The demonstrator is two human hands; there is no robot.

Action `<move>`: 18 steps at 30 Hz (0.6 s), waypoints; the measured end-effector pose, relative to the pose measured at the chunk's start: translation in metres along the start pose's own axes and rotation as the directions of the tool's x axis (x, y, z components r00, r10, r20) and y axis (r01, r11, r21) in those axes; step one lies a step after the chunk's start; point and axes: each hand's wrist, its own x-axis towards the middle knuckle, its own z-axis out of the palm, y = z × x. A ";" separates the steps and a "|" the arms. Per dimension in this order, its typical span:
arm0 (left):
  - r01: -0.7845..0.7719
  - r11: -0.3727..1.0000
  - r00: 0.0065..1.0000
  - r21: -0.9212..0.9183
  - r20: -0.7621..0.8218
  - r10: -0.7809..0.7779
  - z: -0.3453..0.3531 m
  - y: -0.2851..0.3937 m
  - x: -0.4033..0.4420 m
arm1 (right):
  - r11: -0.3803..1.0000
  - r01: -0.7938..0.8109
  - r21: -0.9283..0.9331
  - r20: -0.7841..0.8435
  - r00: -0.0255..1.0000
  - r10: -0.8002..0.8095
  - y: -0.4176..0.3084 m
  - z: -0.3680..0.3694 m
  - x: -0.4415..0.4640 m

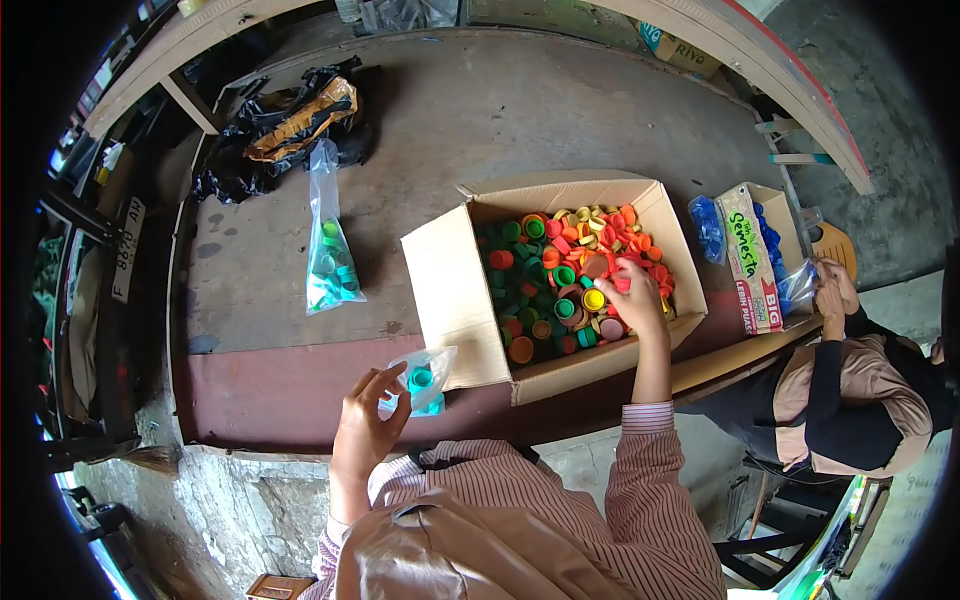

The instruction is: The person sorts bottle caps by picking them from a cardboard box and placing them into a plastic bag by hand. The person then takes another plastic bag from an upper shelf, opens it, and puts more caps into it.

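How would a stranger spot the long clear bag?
Find the big open cardboard box full of caps, then look left across the table. A long clear bag lies there, green and teal caps in its near end. Unlike the shorter bag by the left hand, it ends beside crumpled black plastic.

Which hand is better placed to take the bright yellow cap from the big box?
The right hand, I judge: it is over the big box, close to the bright yellow cap. The left hand is outside, at a plastic bag.
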 end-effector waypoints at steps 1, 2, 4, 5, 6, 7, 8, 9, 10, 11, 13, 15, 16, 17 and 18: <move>0.002 1.000 1.000 -0.002 0.004 -0.002 0.000 0.000 0.001 | 0.955 0.068 -0.289 -0.134 0.985 -0.111 -0.012 -0.003 -0.009; 0.004 1.000 1.000 -0.001 0.004 -0.004 -0.001 0.000 0.001 | 0.961 0.037 -0.273 0.022 0.999 -0.032 -0.025 -0.008 -0.013; 0.003 1.000 1.000 0.006 0.002 -0.003 -0.001 0.002 0.002 | 0.952 0.106 -0.288 0.345 0.939 0.000 -0.036 -0.006 -0.022; 0.005 1.000 1.000 0.006 0.005 -0.005 -0.001 0.002 0.003 | 0.925 0.144 -0.350 0.501 0.864 0.055 -0.031 0.004 -0.026; 0.005 1.000 1.000 0.011 0.009 -0.005 0.000 0.001 0.003 | 0.885 0.183 -0.428 0.569 0.816 0.106 -0.033 0.009 -0.028; 0.004 1.000 1.000 0.014 0.012 -0.004 0.000 0.001 0.004 | 0.837 0.230 -0.497 0.626 0.763 0.162 -0.033 0.012 -0.027; 0.004 1.000 1.000 0.012 0.011 -0.004 0.001 0.002 0.004 | 0.836 0.230 -0.499 0.626 0.763 0.163 -0.027 0.017 -0.026; 0.002 1.000 1.000 0.016 0.012 -0.002 0.000 0.003 0.004 | 0.795 0.249 -0.553 0.600 0.782 0.172 -0.023 0.023 -0.024; 0.001 1.000 1.000 0.023 0.014 -0.001 -0.001 0.003 0.004 | 0.753 0.265 -0.603 0.573 0.800 0.177 -0.020 0.028 -0.022; 0.001 1.000 1.000 0.026 0.011 -0.002 -0.002 0.003 0.004 | 0.754 0.267 -0.600 0.574 0.800 0.174 -0.017 0.032 -0.022; 0.005 1.000 1.000 0.026 0.007 -0.005 -0.003 0.002 0.003 | 0.672 0.319 -0.668 0.606 0.757 0.244 -0.025 0.031 -0.021; 0.007 1.000 1.000 0.024 -0.002 -0.007 -0.004 0.002 0.003 | 0.798 0.290 -0.528 0.639 0.755 0.148 -0.032 0.010 -0.019; 0.009 1.000 1.000 0.023 -0.006 -0.008 -0.005 0.002 0.003 | 0.895 0.255 -0.366 0.653 0.756 0.052 -0.032 0.002 -0.019; 0.012 1.000 1.000 0.022 -0.009 -0.012 -0.005 0.002 0.003 | 0.894 0.259 -0.366 0.655 0.754 0.051 -0.025 -0.002 -0.018; 0.010 1.000 1.000 0.021 -0.004 -0.010 -0.005 0.002 0.003 | 0.937 0.269 -0.224 0.627 0.775 -0.073 -0.019 -0.005 -0.017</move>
